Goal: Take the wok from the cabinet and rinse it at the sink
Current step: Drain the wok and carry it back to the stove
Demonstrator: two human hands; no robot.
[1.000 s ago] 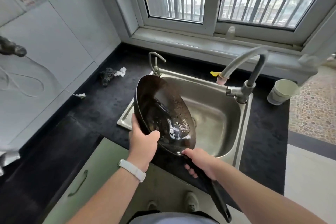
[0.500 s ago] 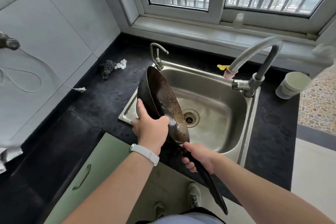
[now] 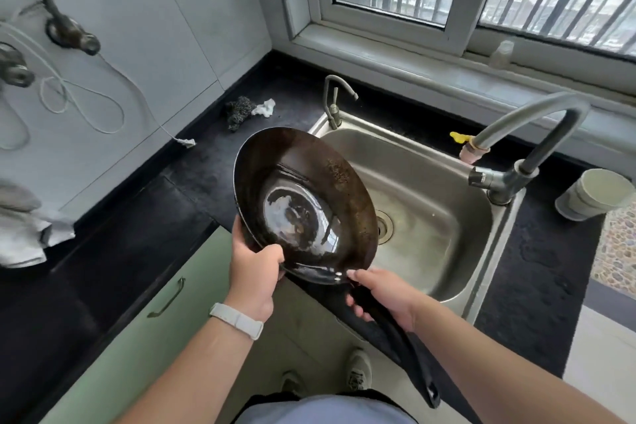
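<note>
The black counter [image 3: 537, 272] runs along the window wall and down the left wall, with a steel sink [image 3: 430, 203] set into it below the window. The sink basin looks wet around its drain and holds nothing else. The wok [image 3: 303, 203], dark and glossy inside with a brown patch near its far rim, is held tilted over the sink's near-left corner, its bowl facing up toward the camera and its long black handle running down and right past the counter's front edge. The tap [image 3: 526, 148] stands at the sink's right edge, its spout arching left over the basin; no water is seen running. A smaller tap [image 3: 335, 103] stands at the sink's far-left corner. The left hand [image 3: 254, 272], a white band on its wrist, is closed on the wok's near-left rim. The right hand [image 3: 385, 293] is wrapped around the handle just below the bowl. A white cup [image 3: 592, 193] sits at the counter's right edge. A scourer [image 3: 239, 110] lies at the far-left corner.
</note>
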